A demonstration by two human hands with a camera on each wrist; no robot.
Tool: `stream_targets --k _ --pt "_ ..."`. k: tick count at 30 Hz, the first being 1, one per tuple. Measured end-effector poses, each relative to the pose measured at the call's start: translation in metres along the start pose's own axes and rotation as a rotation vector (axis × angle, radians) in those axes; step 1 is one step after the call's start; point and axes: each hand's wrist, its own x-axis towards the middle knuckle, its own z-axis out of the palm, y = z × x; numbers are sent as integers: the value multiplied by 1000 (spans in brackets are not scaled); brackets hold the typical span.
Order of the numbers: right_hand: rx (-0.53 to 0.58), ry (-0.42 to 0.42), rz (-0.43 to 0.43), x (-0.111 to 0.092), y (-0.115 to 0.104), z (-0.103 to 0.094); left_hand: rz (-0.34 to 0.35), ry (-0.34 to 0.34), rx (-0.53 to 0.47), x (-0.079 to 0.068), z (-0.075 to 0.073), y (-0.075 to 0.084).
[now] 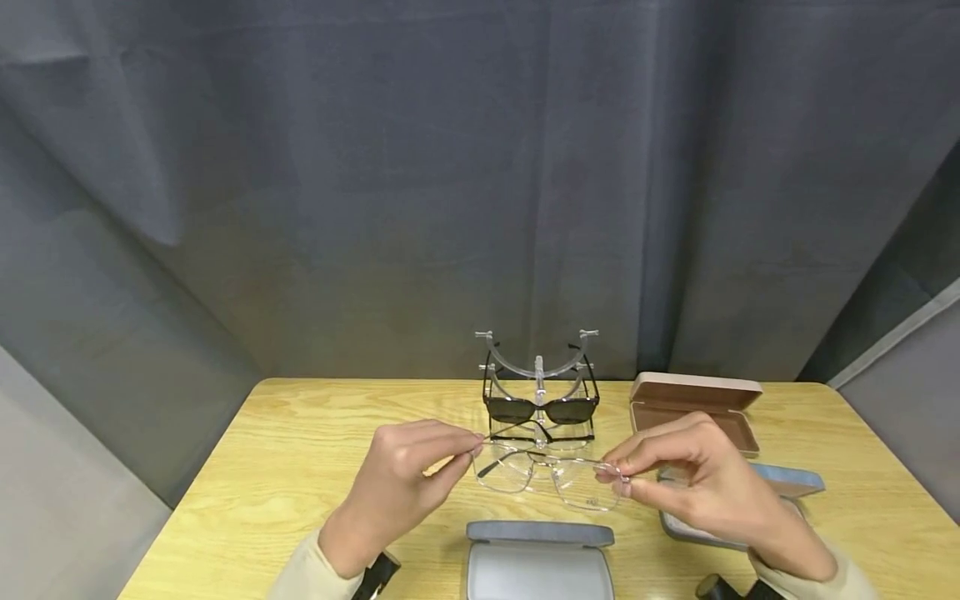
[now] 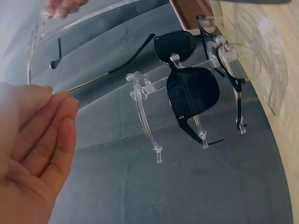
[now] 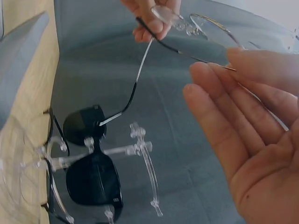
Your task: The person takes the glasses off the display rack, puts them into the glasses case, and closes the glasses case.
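Both hands hold a pair of thin metal-rimmed eyeglasses (image 1: pixel 542 461) in front of a clear display stand (image 1: pixel 539 367). My left hand (image 1: pixel 408 468) pinches one end, thumb against fingertips close to the hinge. At the other end my right hand (image 1: pixel 701 479) pinches the frame between thumb and fingers. The temples are unfolded and point toward the stand; one dark-tipped temple (image 2: pixel 133 58) shows in the left wrist view. Dark sunglasses (image 1: pixel 573 410) sit on the stand, with black-framed glasses (image 2: pixel 230 72) on a lower tier. The stand's top arms carry nothing.
An open grey case (image 1: pixel 540 533) lies on the wooden table (image 1: pixel 300 433) below the eyeglasses. Behind the right hand are an open brown case (image 1: pixel 693 387) and a blue-lidded open case (image 1: pixel 798 478). A grey curtain (image 1: pixel 420 192) hangs behind the table.
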Motion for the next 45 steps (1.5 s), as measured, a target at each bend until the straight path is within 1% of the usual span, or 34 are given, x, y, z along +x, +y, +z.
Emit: stream_targets --k 5,8,10,12,15,18,23,28,31,37,39,41,43,45 --pt "-103 -3 21 3 -5 -3 -19 24 -80 -1 1 -4" --pt "-123 -13 42 4 -8 -3 -35 36 -82 -3 2 -3" --pt "-143 -24 73 5 -10 -2 -54 43 -65 -3 3 -1" --pt "-162 -35 105 5 -12 -1 -80 38 -57 -3 4 0" --pt "-184 -46 148 4 -14 0 -137 5 -97 -4 4 0" --pt "-190 -49 152 5 -14 1 -202 -39 -208 -5 3 -1" --pt "-187 -66 136 5 -12 1 -296 -97 -428 -6 1 1" --pt "-187 -72 129 5 -11 4 -376 -107 -607 -6 2 3" --pt "-194 -71 123 5 -11 3 -391 -100 -690 -6 4 2" --pt "-171 -86 130 5 -12 1 -381 -103 -814 -8 6 -1" --pt "-171 -90 127 4 -11 0 -389 -109 -841 -8 6 -2" --pt "-179 -92 121 2 -10 0 -407 -126 -846 -8 6 -2" --pt "-183 -95 110 1 -8 0 -429 -157 -814 -8 6 -2" --pt "-188 -99 105 -2 -6 0 -461 -186 -756 -7 4 -1"
